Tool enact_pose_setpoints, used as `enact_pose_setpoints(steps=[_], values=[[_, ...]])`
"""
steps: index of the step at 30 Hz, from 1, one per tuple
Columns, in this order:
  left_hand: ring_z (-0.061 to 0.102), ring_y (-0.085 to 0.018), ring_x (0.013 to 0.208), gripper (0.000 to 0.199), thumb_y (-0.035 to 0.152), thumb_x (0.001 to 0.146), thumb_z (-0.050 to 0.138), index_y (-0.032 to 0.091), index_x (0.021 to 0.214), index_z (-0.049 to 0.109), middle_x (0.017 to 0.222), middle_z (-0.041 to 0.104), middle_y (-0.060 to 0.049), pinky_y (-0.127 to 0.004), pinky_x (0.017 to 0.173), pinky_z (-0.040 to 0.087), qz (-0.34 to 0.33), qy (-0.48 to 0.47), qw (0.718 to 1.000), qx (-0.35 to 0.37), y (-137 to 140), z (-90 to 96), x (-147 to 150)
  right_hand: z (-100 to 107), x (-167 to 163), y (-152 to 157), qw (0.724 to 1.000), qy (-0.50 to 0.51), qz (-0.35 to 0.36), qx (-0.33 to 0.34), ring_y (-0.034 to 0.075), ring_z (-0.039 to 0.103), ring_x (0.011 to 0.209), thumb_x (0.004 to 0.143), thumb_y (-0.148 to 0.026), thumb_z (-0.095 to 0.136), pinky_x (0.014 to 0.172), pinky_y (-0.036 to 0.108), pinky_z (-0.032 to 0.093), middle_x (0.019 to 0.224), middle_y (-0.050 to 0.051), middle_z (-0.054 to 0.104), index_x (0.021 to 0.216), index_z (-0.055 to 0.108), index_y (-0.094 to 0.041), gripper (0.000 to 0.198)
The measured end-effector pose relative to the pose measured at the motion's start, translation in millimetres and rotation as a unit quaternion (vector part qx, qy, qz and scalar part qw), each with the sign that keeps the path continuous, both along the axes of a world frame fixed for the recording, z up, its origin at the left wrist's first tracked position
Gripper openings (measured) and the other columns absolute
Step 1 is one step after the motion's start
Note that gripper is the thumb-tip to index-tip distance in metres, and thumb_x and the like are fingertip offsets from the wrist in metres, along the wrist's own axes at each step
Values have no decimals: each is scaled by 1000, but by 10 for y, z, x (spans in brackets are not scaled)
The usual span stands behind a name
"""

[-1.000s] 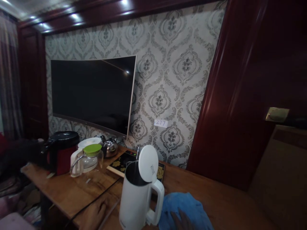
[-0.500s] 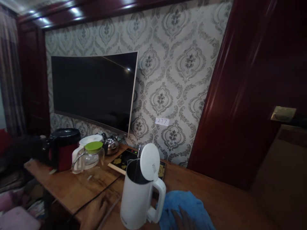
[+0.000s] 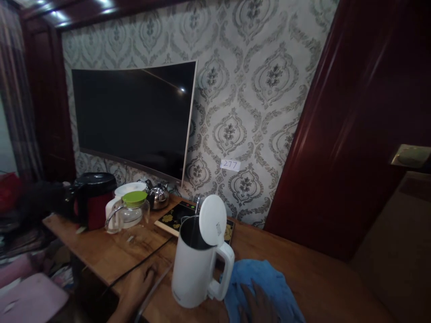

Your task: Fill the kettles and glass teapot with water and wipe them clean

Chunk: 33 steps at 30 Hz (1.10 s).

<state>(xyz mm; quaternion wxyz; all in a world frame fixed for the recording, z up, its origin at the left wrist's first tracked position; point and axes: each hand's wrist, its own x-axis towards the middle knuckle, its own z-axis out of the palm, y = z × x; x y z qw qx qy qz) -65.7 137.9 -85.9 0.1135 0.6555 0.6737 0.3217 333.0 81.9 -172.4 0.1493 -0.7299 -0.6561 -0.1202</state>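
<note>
A white electric kettle (image 3: 191, 276) stands upright on the wooden table, its round lid (image 3: 213, 220) raised and its handle toward the right. Beside the handle lies a crumpled blue cloth (image 3: 269, 276). My right hand (image 3: 257, 305) rests on top of this cloth, fingers spread and pointing forward; the lower part of the hand is cut off by the frame. Left of the kettle, my left hand (image 3: 141, 279) lies low on the tabletop near its front edge, apart from the kettle. Its fingers are dim and partly hidden, and I see nothing in it.
Behind the kettle lies a black induction cooker (image 3: 173, 218) with gold flowers. Farther left stand a glass pot (image 3: 134, 211) with a green lid, a steel teapot (image 3: 158, 196) and a black-and-red appliance (image 3: 96, 202). A dark cord (image 3: 138, 265) crosses the table. A cardboard box (image 3: 400, 242) is at right.
The view has tilted down slightly, so the table and wall sit higher in the picture. Both hands, the cloth and the kettle keep nearly the same places relative to one another.
</note>
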Motion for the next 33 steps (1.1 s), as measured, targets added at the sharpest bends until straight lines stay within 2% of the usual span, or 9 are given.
enact_pose_setpoints(steps=[5,9,13,18,23,33], values=[[69,-23,80,24,28,81,45,20,82,67,86,75,-7,-29,71,47,6,-15,1000,9,-3,-12,29,125,13,-132,999,31,23,-17,35,48,136,93,-51,42,107,57,39,149,9,52,137,59,-30,52],[65,-21,70,18,23,78,45,19,74,62,77,72,-6,-27,66,44,11,-2,1000,-5,-22,-10,61,258,-74,-219,999,32,2,-12,35,47,135,93,-47,39,108,56,35,148,11,51,137,59,-27,53],[63,-20,72,19,24,82,45,18,75,62,76,70,-6,-27,67,41,14,12,1000,-15,-57,54,94,336,-129,-267,999,35,-1,-7,35,47,133,92,-43,38,108,56,33,146,12,52,135,61,-25,52],[63,-19,74,21,16,80,45,19,88,64,78,70,-3,-26,69,40,10,14,999,-44,-71,99,114,362,-139,-296,999,42,0,2,35,45,133,93,-43,36,108,56,33,147,13,49,135,61,-23,52],[64,-19,79,24,13,81,42,19,79,65,80,70,-4,-26,73,41,0,17,999,-36,-41,60,104,364,-138,-296,999,49,-2,-5,34,44,134,93,-44,35,109,55,32,148,13,48,135,60,-23,53],[62,-19,80,26,12,81,39,19,74,63,79,70,-4,-26,74,40,-20,17,998,-52,-43,63,99,392,-151,-309,998,62,-6,-14,34,43,135,92,-47,34,110,56,31,149,12,47,136,59,-24,56]])
